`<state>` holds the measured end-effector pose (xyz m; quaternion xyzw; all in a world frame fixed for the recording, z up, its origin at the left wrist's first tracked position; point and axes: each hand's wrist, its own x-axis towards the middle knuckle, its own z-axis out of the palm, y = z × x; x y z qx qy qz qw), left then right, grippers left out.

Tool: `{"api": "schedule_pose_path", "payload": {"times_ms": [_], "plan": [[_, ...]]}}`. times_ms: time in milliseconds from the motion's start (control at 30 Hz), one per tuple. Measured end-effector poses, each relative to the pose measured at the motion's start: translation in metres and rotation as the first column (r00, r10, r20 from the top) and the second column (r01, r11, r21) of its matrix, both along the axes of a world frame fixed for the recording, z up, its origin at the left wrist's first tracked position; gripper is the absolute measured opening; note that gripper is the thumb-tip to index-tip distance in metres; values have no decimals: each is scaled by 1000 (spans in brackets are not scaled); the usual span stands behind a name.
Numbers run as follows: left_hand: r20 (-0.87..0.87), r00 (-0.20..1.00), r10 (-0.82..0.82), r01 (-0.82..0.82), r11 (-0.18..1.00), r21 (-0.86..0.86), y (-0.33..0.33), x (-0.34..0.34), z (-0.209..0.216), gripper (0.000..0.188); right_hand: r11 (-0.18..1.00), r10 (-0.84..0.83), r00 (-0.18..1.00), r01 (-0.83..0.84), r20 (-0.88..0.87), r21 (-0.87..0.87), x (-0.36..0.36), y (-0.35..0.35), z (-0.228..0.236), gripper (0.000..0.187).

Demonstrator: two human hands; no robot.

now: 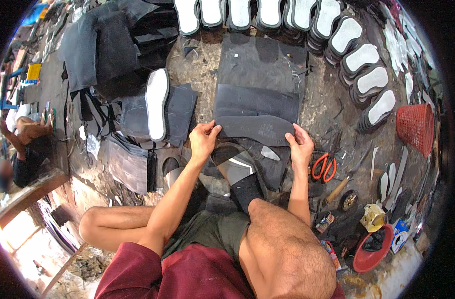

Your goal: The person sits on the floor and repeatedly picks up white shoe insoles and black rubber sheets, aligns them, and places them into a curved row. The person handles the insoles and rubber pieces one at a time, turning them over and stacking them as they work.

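A dark grey sole-shaped piece stretches crosswise between my hands, above a dark rectangular sheet. My left hand pinches its left end between thumb and fingers. At the other end, my right hand grips the edge with thumb and fingertips. A white-topped insole lies on dark squares left of my left hand. Just below the sole piece is a small white scrap. Scissors with orange handles lie close to my right wrist.
Stacks of white-topped insoles curve along the far and right sides. Dark sheets pile up at far left. A red basket, a wooden-handled tool and a red bowl stand right. Another person's legs show at left.
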<state>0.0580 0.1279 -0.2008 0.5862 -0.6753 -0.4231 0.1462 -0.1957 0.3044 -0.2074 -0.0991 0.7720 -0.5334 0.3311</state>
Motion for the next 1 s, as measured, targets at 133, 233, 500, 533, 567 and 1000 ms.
{"api": "schedule_pose_path", "payload": {"times_ms": [133, 233, 500, 533, 567, 1000], "plan": [[-3, 1000, -26, 27, 999, 39, -4, 0, 2, 38, 999, 0, 999, 1, 32, -36, -3, 5, -7, 45], [-20, 1000, -12, 12, 1000, 0, 0, -2, 3, 36, 999, -14, 1000, 15, 24, -35, -4, 6, -8, 46], [-2, 990, 144, -143, 984, 107, 0, -5, 4, 38, 1000, -6, 996, 8, -91, 17, 0, 0, 1, 45], [20, 992, 124, -125, 991, 51, 3, -7, 4, 38, 999, 4, 991, 2, -133, 42, 0, -1, 3, 44], [43, 993, 107, -107, 994, -5, 7, -8, 5, 39, 997, 3, 986, 9, -168, 74, 0, 0, 0, 44], [91, 528, -844, 805, 464, -368, -11, -56, 4, 43, 822, 307, 543, 262, -781, 505, 21, -20, 51, 55]]}}
